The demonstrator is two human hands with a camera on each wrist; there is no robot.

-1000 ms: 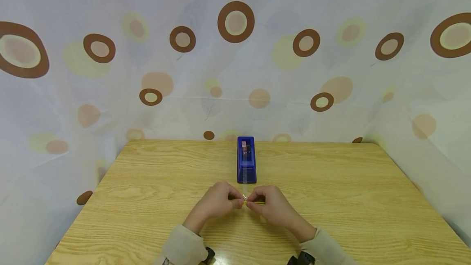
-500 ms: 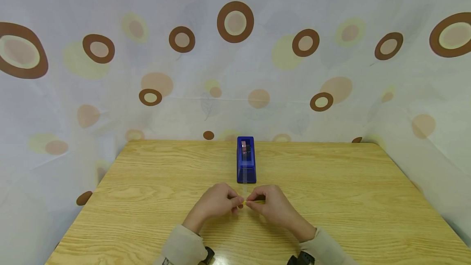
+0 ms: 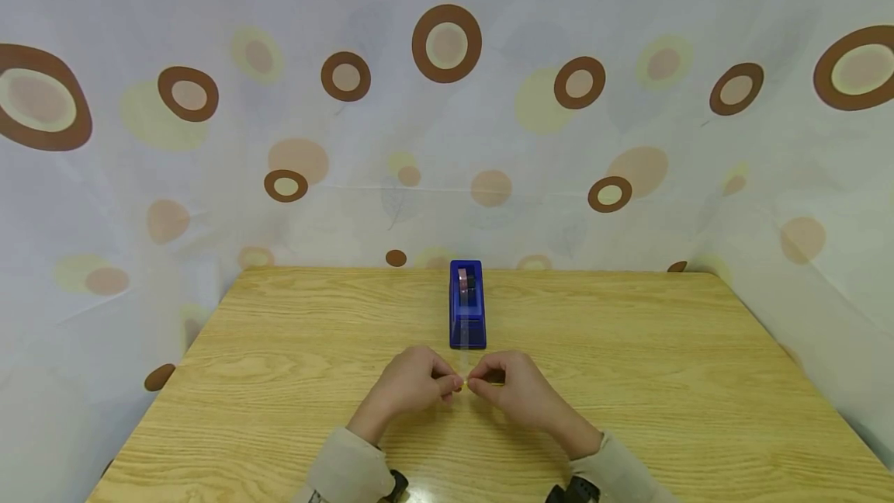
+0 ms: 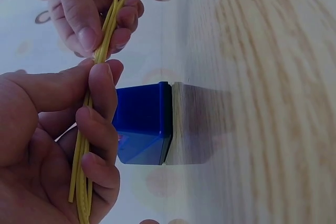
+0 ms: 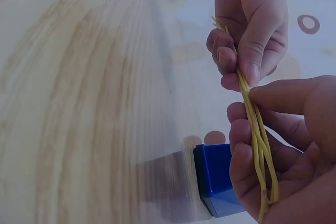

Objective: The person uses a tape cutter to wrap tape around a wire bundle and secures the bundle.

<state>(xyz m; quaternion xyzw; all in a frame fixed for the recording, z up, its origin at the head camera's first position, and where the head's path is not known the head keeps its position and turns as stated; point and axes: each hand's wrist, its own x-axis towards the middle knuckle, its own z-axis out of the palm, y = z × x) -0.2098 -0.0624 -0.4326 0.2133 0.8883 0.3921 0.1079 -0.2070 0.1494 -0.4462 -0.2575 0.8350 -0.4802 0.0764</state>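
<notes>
My left hand (image 3: 414,380) and right hand (image 3: 518,388) meet over the middle of the wooden table, fingertips close together. Between them they hold a bundle of thin yellow strands (image 5: 255,129), each hand pinching it with thumb and fingers near its middle. In the left wrist view the strands (image 4: 107,32) run lengthwise across both palms, their loose ends sticking out. A strip of clear tape (image 3: 464,362) stretches from the blue tape dispenser (image 3: 478,334) toward me and reaches the bundle at the fingertips. How the tape lies around the strands is hidden by the fingers.
The dispenser stands just beyond the hands with a tape roll (image 3: 463,282) in it. A patterned cloth (image 3: 503,223) hangs behind and at both sides of the wooden table (image 3: 293,348). Dark straps (image 3: 576,490) sit at the wrists.
The left thumb and fingers have shifted slightly at the bundle. A shiny curl of tape seen at the fingertips one second ago no longer shows. The right hand and dispenser have hardly moved.
</notes>
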